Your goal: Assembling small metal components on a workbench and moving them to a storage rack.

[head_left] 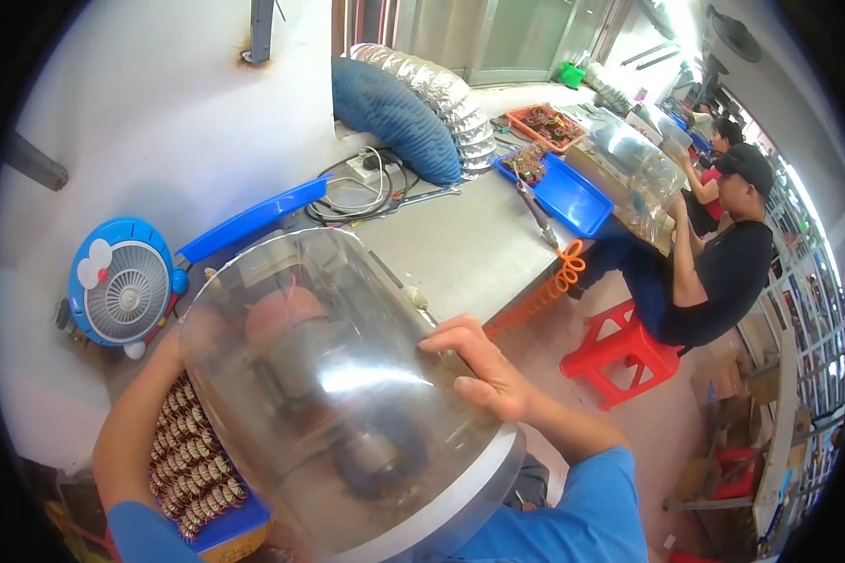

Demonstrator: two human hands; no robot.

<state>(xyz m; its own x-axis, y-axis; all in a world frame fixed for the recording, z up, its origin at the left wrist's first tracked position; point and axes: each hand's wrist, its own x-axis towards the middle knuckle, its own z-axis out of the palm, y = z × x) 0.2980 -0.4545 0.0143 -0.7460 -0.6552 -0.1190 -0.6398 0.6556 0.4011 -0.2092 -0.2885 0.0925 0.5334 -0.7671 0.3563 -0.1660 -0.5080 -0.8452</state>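
- Where the work's going on, a clear cover (376, 338) with a white rim (455, 502) is set right up against the body, red and dark parts blurrily seen through it.
- Its right side is touched by the right hand (488, 366), fingers loosely bent, thumb held apart.
- The left hand (207, 328) is seen only as a blur through the plastic, so whether anything's gripped can't be told.
- Rows of coils (192, 450) are packed by the left forearm.
- Past the cover, a grey bench (451, 249) is cluttered at the back with cables (376, 188) and a wrench (429, 197).
- One blue tray (253, 219) is propped up near a fan (127, 286); another tray (577, 199) is laid flat farther along, near an orange basket (572, 144).
- Blue (399, 122) and silver ducts (441, 98) are bunched behind the bench.
- A red stool (624, 357) is occupied by a co-worker (728, 267) in black.
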